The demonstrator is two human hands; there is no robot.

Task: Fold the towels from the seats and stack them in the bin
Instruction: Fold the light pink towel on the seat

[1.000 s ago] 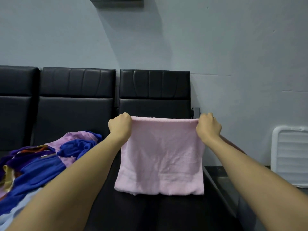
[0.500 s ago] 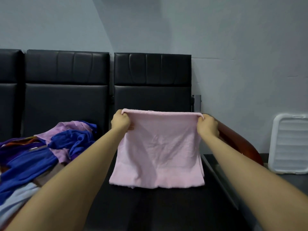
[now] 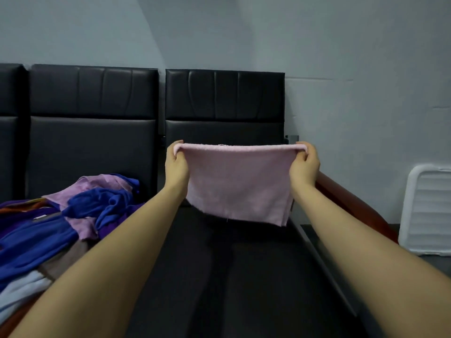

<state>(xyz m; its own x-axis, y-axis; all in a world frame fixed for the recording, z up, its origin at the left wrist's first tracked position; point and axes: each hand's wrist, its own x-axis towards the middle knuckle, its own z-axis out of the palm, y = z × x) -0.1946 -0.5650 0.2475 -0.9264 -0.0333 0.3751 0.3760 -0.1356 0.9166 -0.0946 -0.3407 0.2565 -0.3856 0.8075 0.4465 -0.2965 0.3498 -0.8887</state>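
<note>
The person is holding a pink towel (image 3: 240, 184) stretched out in front of them with both arms extended. The left hand (image 3: 176, 164) is pinching the towel's upper left corner, with the fingers curled over the top edge and the thumb behind the cloth. The right hand (image 3: 305, 165) is pinching the upper right corner in the same way. The top edge is running taut and nearly level between the 2 hands, and the towel appears to be doubled over, with its lower edge hanging free above the seat (image 3: 231, 276) and not touching it. The lower right corner is hanging a little lower than the lower left.

The towel is hanging in front of the rightmost backrest (image 3: 224, 96) of a row of black padded seats, over the back part of that seat's cushion. On the neighbouring seat to the left, a loose pile of towels (image 3: 61, 215) is lying unfolded: blue, purple, lilac, pale blue and an orange strip, spreading toward the left edge of the view.

To the right of the seat row, a reddish-brown curved armrest (image 3: 346, 193) is showing behind the right forearm. Beyond it, a white ribbed plastic lid or bin (image 3: 427, 211) is leaning against the pale wall (image 3: 341, 45); which of the 2 it is cannot be told.
</note>
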